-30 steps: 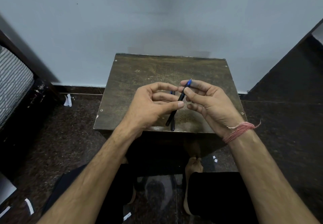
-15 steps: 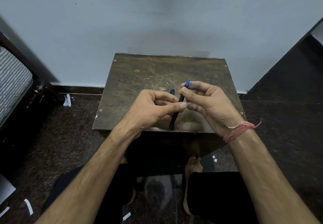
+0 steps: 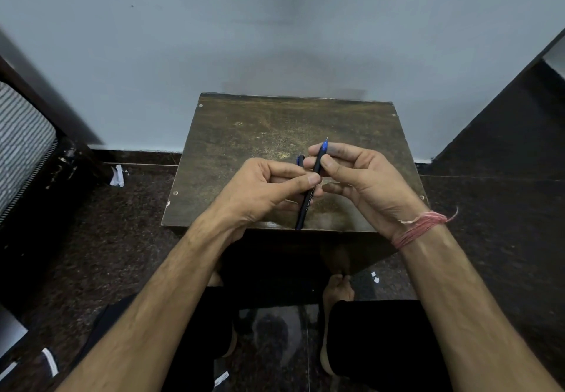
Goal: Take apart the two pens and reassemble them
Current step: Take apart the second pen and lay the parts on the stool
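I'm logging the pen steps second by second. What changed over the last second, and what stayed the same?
Little changed. The left hand closed in: its thumb now presses the black pen with the blue tip at mid-barrel. The right hand keeps pinching the pen near its tip, pointing away from the person. The dark blue-ended piece stays behind the left fingers, above the worn brown wooden table.

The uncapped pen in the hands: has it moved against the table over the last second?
Barely. The uncapped pen has tilted slightly more upright: its lower end, which overhung the table's near edge, now sits about level with it, while its tip holds its place.
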